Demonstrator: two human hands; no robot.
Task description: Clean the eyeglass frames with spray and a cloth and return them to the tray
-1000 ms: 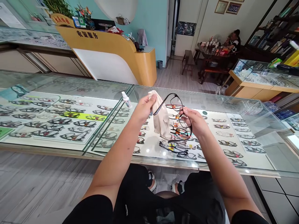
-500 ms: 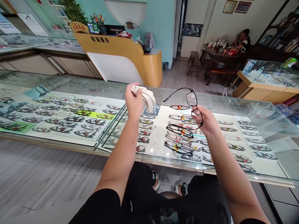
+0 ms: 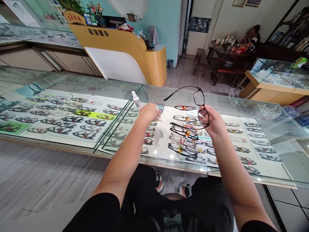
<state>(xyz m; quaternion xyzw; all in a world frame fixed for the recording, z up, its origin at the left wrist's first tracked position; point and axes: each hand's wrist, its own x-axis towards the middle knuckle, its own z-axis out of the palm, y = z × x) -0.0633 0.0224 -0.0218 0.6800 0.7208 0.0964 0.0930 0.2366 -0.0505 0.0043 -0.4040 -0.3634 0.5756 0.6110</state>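
Observation:
My right hand (image 3: 214, 121) grips a pair of black-framed eyeglasses (image 3: 199, 97) by the rim of one lens, held above the glass counter with a temple arm stretched out to the left. Closed around a cream-coloured cloth (image 3: 159, 116), my left hand (image 3: 149, 112) is low over the counter; most of the cloth is hidden under the fingers. Just behind that hand stands a small white spray bottle (image 3: 136, 99). Between the two hands, nearer to me, lie several pairs of glasses, among them a black pair (image 3: 184, 132) and a red one (image 3: 184, 108).
The long glass display counter (image 3: 116, 84) spans the view, with rows of eyeglass frames inside. Beyond it are a yellow service desk (image 3: 155, 66), a bench (image 3: 200, 58) and a table where a person (image 3: 252, 38) sits. Another display case (image 3: 272, 85) stands at the right.
My left hand has come down and slightly right with the cloth, and the spray bottle now shows behind it. The right hand still holds the eyeglasses at nearly the same place.

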